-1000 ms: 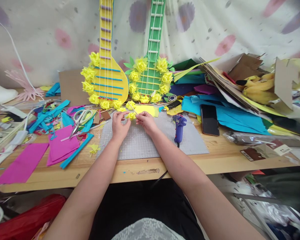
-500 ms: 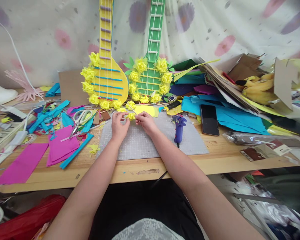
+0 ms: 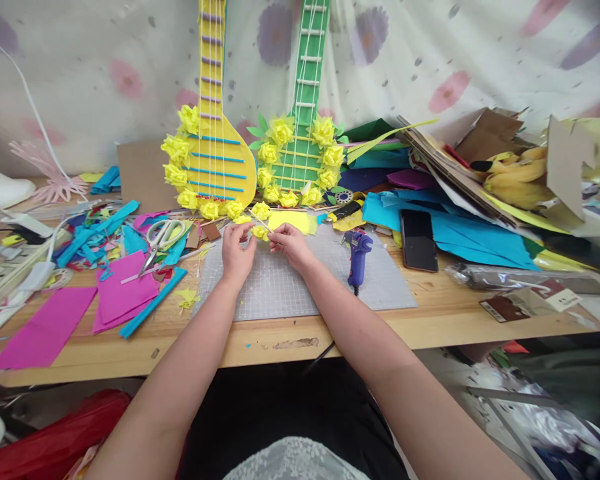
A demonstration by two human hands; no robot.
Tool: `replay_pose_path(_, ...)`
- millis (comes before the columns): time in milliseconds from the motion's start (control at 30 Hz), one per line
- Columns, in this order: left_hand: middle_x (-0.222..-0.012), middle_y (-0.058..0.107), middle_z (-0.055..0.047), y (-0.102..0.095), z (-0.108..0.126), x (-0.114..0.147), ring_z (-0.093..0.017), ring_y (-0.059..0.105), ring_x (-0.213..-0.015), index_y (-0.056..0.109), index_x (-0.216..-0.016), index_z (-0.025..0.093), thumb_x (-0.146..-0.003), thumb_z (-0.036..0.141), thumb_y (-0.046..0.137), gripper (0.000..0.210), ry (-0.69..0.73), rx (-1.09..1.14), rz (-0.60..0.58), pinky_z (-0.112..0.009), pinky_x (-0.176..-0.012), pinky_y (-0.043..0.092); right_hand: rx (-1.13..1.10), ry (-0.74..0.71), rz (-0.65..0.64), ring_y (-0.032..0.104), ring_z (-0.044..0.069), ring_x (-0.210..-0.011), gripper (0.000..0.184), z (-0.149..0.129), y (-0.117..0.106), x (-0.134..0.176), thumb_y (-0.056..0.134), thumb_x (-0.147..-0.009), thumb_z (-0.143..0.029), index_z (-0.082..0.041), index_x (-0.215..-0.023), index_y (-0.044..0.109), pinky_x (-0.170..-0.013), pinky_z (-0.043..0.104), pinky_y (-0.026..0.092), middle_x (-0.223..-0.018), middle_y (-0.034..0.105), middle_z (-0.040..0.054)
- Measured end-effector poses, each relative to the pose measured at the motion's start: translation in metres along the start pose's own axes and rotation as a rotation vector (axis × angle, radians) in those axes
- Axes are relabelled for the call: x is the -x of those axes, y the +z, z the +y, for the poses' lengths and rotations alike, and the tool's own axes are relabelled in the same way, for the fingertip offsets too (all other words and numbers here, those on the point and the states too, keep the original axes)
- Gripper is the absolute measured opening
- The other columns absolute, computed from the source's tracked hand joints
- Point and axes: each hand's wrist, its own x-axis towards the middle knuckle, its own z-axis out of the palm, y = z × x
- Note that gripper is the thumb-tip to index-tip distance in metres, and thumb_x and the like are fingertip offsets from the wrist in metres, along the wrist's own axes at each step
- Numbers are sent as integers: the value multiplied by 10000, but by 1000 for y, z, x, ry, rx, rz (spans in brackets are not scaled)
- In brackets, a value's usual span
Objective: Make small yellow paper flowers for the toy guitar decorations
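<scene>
Over the grey cutting mat (image 3: 300, 293), a small yellow paper flower (image 3: 261, 232) is between my two hands. My left hand (image 3: 238, 250) has its fingers curled at the flower's left edge, pinching a petal. In my right hand (image 3: 291, 244) a thin pale stick (image 3: 260, 219) is pinched between thumb and fingers, slanting up to the left across the flower. Just behind lie another yellow flower (image 3: 261, 210) and a sheet of yellow crepe paper (image 3: 293, 221). Fingertips partly hide the held flower.
A blue glue gun (image 3: 358, 257) stands on the mat's right side, near a phone (image 3: 419, 240). Scissors (image 3: 161, 243) rest among paper scraps at left. Behind are a yellow paper guitar (image 3: 220, 160) and a green one (image 3: 303, 143), both edged with yellow flowers.
The stick's upper end has tipped slightly down and left over the flower. My left hand has shifted a little left; my right hand stays nearly in place.
</scene>
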Motion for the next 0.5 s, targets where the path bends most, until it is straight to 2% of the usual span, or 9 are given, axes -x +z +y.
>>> replay_pose_path(167, -854, 503, -36, 0, 1, 1, -115, 506, -736, 623, -854, 201, -660, 53, 516, 266, 14, -3, -38, -239, -669, 450, 19, -12, -34, 504, 59, -452, 341, 0, 0, 1, 731, -508, -244, -180, -632, 420, -429, 185, 430, -499, 514, -76)
replay_pose_path(500, -795, 516, -15, 2, -2, 0, -109, 489, -693, 522, -769, 190, -667, 114, 546, 130, -8, 28, -20, -238, -680, 428, 15, -26, -41, 507, 64, -456, 332, 0, 0, 2, 726, -507, -252, -181, -641, 431, -430, 193, 435, -500, 505, -78)
